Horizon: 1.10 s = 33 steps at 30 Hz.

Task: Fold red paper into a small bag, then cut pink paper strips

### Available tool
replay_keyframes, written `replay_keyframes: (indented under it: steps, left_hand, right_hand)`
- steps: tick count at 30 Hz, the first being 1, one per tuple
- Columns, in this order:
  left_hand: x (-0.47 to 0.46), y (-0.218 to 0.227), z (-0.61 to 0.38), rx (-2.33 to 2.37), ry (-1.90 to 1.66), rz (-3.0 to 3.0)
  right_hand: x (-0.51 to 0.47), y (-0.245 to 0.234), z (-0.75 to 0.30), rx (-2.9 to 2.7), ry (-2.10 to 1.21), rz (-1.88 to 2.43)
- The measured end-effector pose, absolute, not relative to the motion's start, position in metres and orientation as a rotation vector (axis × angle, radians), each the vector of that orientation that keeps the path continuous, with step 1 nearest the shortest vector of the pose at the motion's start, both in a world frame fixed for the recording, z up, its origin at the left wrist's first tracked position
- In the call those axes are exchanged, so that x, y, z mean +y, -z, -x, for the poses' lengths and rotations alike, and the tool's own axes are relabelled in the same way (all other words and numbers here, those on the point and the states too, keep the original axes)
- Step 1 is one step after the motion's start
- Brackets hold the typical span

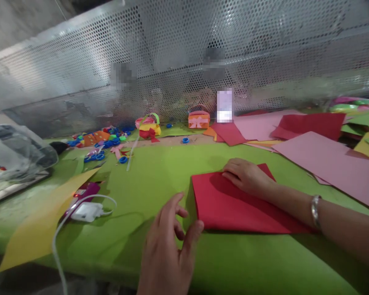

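Note:
A folded sheet of red paper [230,205] lies on the green table in front of me, its folded layers visible at the left side. My right hand [244,176] presses on the sheet near its far edge, fingers bent and close together, with a silver bangle on the wrist. Beside the sheet's near left corner is my left hand [172,237], its fingers apart and curved and nothing in them. The left thumb tip is close to that corner; whether it touches, I cannot tell.
A yellow sheet [49,217], a white charger [87,212] and its cable lie left. Pink sheets [335,164] spread right. Along the perforated metal panel [172,53] stand an orange paper basket [199,121], a yellow one [149,130] and a propped phone [224,105]. Blue-handled scissors [95,156] lie back left.

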State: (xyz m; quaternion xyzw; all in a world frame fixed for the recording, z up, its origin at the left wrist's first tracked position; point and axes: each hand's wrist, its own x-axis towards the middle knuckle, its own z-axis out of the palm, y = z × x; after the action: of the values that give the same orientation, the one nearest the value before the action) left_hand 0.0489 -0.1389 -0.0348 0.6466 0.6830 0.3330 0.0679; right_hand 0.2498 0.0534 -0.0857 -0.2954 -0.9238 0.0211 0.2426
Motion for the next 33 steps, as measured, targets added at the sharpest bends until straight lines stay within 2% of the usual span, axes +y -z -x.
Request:
replay_keyframes:
  steps: [4,10,17,23,26,30,33]
  left_hand:
    - [-0.138,0.041,-0.053,1.797,-1.046,-1.544]
    - [-0.118,0.039,-0.066,1.870,-0.976,-1.494]
    - [-0.119,0.052,-0.065,2.015,-0.723,-1.823]
    - [-0.125,0.043,-0.064,2.061,-0.535,-2.167]
    - [-0.122,0.041,-0.076,1.936,-0.645,-2.488]
    - [-0.116,0.055,-0.112,1.488,-0.662,-2.760]
    - [-0.115,0.074,-0.138,1.623,-0.843,-2.793]
  right_hand:
    - [0.054,0.085,-0.251,-2.531,-0.035,0.820]
    - [0.053,0.083,-0.250,-2.541,-0.003,0.849]
    - [0.059,0.088,-0.251,-2.555,0.021,0.891]
    - [0.063,0.091,-0.250,-2.557,0.005,0.888]
    - [0.062,0.090,-0.249,-2.555,0.006,0.897]
    - [0.061,0.092,-0.250,-2.541,0.017,0.885]
    - [0.062,0.095,-0.252,-2.519,0.025,0.844]
